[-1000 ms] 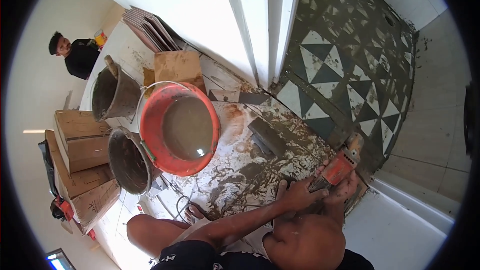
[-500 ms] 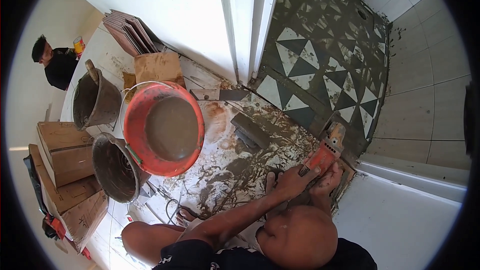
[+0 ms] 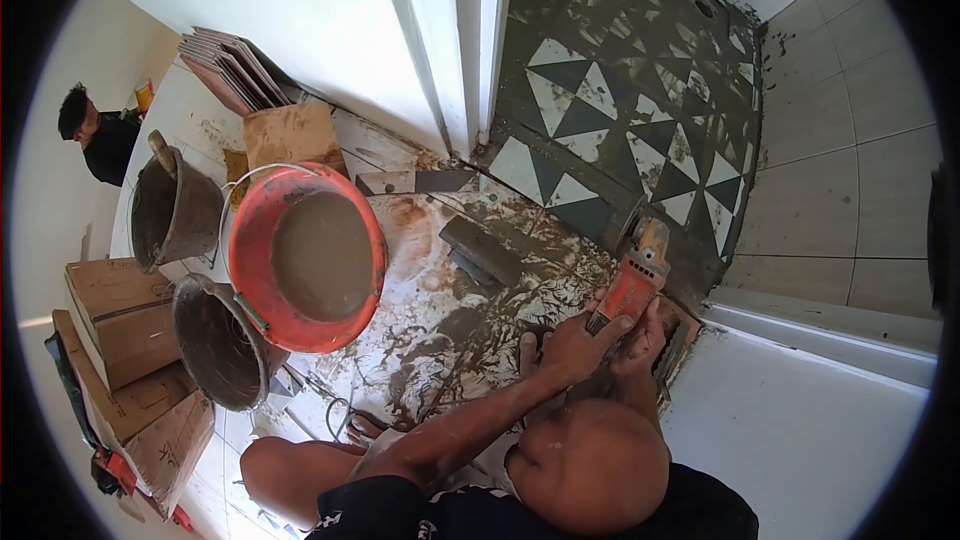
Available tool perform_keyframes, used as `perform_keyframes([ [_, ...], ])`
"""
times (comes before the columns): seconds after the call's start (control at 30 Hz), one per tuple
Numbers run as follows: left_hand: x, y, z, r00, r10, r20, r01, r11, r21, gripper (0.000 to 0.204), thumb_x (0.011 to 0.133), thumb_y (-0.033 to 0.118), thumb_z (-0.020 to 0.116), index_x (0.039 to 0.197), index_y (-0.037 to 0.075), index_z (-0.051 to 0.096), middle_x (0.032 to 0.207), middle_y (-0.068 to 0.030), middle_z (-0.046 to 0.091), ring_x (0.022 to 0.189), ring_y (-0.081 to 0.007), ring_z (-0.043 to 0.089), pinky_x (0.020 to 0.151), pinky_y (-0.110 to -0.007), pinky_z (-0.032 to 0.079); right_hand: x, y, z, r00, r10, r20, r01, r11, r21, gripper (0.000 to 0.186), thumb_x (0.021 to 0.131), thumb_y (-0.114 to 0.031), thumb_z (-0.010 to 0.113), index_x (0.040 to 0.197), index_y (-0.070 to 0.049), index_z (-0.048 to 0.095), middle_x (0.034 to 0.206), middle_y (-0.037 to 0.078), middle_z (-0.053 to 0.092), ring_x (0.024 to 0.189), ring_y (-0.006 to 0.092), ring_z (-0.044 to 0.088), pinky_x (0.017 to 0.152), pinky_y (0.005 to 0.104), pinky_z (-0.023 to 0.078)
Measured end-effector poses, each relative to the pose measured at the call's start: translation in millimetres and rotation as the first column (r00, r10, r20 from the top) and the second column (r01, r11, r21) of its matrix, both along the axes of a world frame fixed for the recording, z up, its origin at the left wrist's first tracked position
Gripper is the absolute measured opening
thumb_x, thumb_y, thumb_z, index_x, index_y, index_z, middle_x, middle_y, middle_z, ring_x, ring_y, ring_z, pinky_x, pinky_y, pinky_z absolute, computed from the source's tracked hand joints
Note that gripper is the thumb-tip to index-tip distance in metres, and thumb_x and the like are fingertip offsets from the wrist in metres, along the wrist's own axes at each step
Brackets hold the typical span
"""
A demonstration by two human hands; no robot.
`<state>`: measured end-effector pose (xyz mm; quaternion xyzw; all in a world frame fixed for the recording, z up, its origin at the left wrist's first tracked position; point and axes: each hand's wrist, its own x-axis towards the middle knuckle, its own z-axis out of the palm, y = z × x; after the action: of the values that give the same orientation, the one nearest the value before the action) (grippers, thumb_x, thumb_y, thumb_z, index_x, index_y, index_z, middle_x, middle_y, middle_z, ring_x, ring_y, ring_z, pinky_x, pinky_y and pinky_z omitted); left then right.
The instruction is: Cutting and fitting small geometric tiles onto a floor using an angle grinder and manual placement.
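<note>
The red angle grinder (image 3: 632, 285) over there is pointing at the near edge of the patterned tiles (image 3: 583, 118) — left hand (image 3: 583, 350) clasping its rear, right hand (image 3: 642, 344) gripping its side — while a red bucket (image 3: 257, 260) is standing well leftward, dark markings showing on a cardboard box (image 3: 168, 438) beyond.

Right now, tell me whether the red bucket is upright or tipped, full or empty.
Upright and partly full: the red bucket holds murky liquid, its surface below the rim.

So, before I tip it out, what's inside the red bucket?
The red bucket holds murky grey-brown liquid. Its bottom, and anything sunk there, can't be seen, because the cloudy liquid covers it.
</note>
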<state>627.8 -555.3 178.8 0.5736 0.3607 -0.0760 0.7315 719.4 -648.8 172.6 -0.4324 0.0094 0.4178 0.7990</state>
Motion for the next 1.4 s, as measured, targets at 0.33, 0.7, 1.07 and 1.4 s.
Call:
perform_keyframes([
  [0.33, 17.4, -3.9, 8.2, 0.996, -0.064, -0.067, 0.064, 0.998, -0.003, 0.079, 0.087, 0.066, 0.063, 0.127, -0.002, 0.066, 0.107, -0.0265, 0.072, 0.103, -0.0353, 0.071, 0.093, -0.040, 0.052, 9.8, -12.2, -9.4, 0.994, -0.107, -0.003, 0.107, 0.994, -0.029, 0.068, 0.105, -0.061, 0.034, 0.130, 0.000, 0.054, 0.106, 0.019, 0.068, 0.093, 0.0316, 0.069, 0.082, 0.0434, 0.057],
  [0.7, 18.7, 2.3, -1.8, 0.993, -0.121, 0.002, 0.121, 0.992, -0.045, 0.075, 0.086, 0.069, 0.063, 0.121, 0.002, 0.070, 0.103, -0.0231, 0.073, 0.099, -0.0359, 0.072, 0.089, -0.043, 0.053, 8.2, -11.7, -3.0, 0.983, -0.181, 0.011, 0.181, 0.983, -0.023, 0.062, 0.107, -0.054, 0.036, 0.137, -0.001, 0.050, 0.115, 0.022, 0.067, 0.097, 0.0347, 0.069, 0.085, 0.0466, 0.057],
  [1.07, 20.9, -0.4, 13.1, 0.994, -0.109, -0.009, 0.109, 0.987, 0.114, 0.074, 0.080, 0.063, 0.073, 0.122, 0.003, 0.069, 0.101, -0.0221, 0.074, 0.097, -0.0354, 0.072, 0.088, -0.041, 0.054, 12.5, -13.4, -8.0, 0.993, -0.096, -0.066, 0.102, 0.989, 0.104, 0.065, 0.106, -0.056, 0.037, 0.138, -0.001, 0.049, 0.116, 0.022, 0.066, 0.099, 0.0345, 0.069, 0.085, 0.0456, 0.059],
  [1.4, 19.6, 3.8, 18.0, 0.989, -0.139, -0.048, 0.143, 0.985, 0.095, 0.077, 0.078, 0.065, 0.073, 0.123, 0.003, 0.069, 0.102, -0.0233, 0.073, 0.098, -0.0364, 0.072, 0.088, -0.041, 0.055, 18.1, -8.8, -12.0, 0.999, -0.029, 0.021, 0.027, 0.997, 0.077, 0.069, 0.103, -0.062, 0.038, 0.132, 0.000, 0.052, 0.110, 0.020, 0.067, 0.094, 0.0322, 0.070, 0.081, 0.0419, 0.058],
])
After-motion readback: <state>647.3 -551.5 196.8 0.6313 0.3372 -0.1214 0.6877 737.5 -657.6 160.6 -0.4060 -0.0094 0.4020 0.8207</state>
